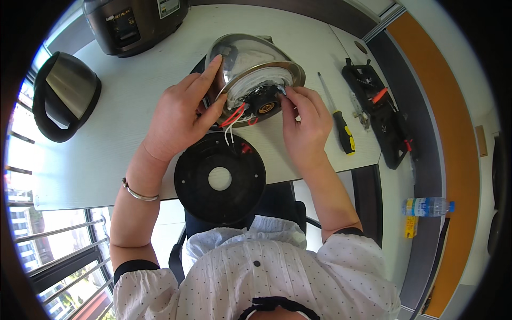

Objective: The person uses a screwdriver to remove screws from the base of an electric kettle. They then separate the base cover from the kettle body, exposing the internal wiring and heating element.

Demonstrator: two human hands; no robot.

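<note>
Left hand (178, 114) grips steel kettle body (250, 64), tipped on side at table (133, 80) centre. Right hand (305, 125) fingertips pinch part at exposed underside wiring (234, 114). Black base plate (220, 178) just below. Screwdriver (338, 120) beside right hand.

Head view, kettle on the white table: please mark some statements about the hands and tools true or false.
1. The left hand grips the steel kettle body, which lies on its side. True.
2. The right hand holds the screwdriver. False: the screwdriver lies on the table, and the fingers work at the kettle's underside.
3. The black round base cover lies on the table near the person. True.
4. A water bottle stands on the table. False: it lies off the table, at the right.
</note>
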